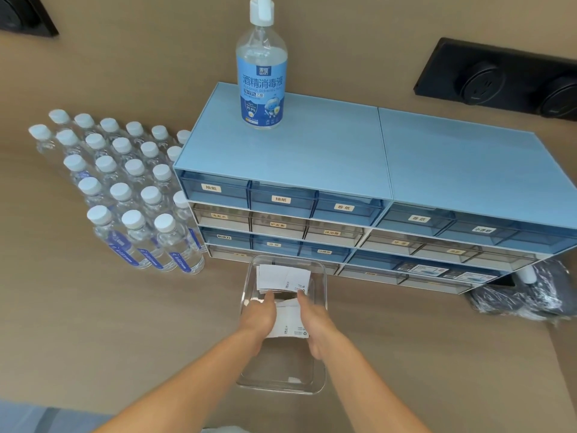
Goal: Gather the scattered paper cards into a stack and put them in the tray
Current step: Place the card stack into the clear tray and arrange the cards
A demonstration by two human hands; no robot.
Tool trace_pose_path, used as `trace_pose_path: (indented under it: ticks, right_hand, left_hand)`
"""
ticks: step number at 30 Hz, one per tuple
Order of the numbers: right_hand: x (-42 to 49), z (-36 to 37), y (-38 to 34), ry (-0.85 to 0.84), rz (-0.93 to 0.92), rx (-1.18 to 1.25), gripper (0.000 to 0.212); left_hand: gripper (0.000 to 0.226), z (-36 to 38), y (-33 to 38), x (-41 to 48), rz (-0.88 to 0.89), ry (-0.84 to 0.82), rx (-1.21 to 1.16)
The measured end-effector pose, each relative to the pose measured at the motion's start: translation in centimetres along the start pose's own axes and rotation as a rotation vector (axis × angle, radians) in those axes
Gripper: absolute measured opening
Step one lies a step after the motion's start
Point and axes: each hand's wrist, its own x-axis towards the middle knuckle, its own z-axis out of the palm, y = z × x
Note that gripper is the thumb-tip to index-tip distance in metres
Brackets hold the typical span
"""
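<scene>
Both our left hand (260, 317) and right hand (313, 317) pinch the paper cards (284, 279) inside the tray (321, 364); we square them flat against its far wall.

Bright, even indoor light, soft shadows, wide-angle bending at the edges, slight overall softness

Both hands, left hand (260, 315) and right hand (315, 320), reach into the clear tray (321, 367), pressing white cards (282, 278) toward its far end near the drawer cabinet (312, 151).
</scene>
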Motion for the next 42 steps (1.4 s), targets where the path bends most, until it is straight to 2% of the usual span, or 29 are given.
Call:
trace_pose_path:
  ticks: [6, 9, 11, 13, 15, 17, 19, 25, 32, 37, 42]
  right_hand:
    - [-0.1, 0.3, 0.2, 0.158, -0.15, -0.224, 0.044]
    - [-0.8, -0.1, 0.4, 0.205, -0.387, -0.549, 0.049]
    - [-1.1, -0.3, 0.5, 0.195, -0.584, -0.799, 0.069]
    - [-0.9, -0.3, 0.5, 0.163, -0.691, -1.061, 0.087]
    - [-0.5, -0.1, 0.2, 0.175, -0.719, -1.306, 0.086]
    - [-0.2, 0.0, -0.1, 0.187, -0.726, -1.416, 0.071]
    - [0.0, 0.1, 0.0, 0.195, -0.713, -1.461, 0.059]
    - [0.7, 0.1, 0.1, 0.174, -0.677, -1.452, 0.05]
    - [0.9, 0.3, -0.1, 0.161, -0.6, -1.507, 0.052]
    - [0.8, 1.0, 1.7, 0.169, -0.607, -1.485, 0.045]
    - [0.8, 1.1, 2.4, 0.19, -0.637, -1.5, 0.049]
  left_hand:
    - [0.028, -1.4, 0.1, 0.4, 0.172, -0.117, 0.082]
    - [0.043, -2.4, -0.1, -0.3, 0.362, -0.137, 0.462]
    - [0.06, -2.3, -0.4, -0.7, 0.57, -0.086, 0.784]
    - [0.067, -1.6, -0.5, -0.6, 0.748, -0.021, 1.105]
    - [0.068, -0.9, -0.2, -0.2, 0.815, 0.011, 1.294]
    - [0.065, -0.7, -0.2, 0.5, 0.816, 0.004, 1.377]
    - [0.06, -0.9, -0.2, 1.2, 0.791, -0.021, 1.4]
    - [0.045, -1.3, 0.0, 2.8, 0.775, -0.089, 1.382]
    - [0.046, -0.8, 0.1, 2.7, 0.753, -0.105, 1.415]
    - [0.044, -0.5, -1.2, 2.0, 0.759, -0.09, 1.439]
    - [0.044, -0.8, -1.8, 1.9, 0.783, -0.063, 1.476]
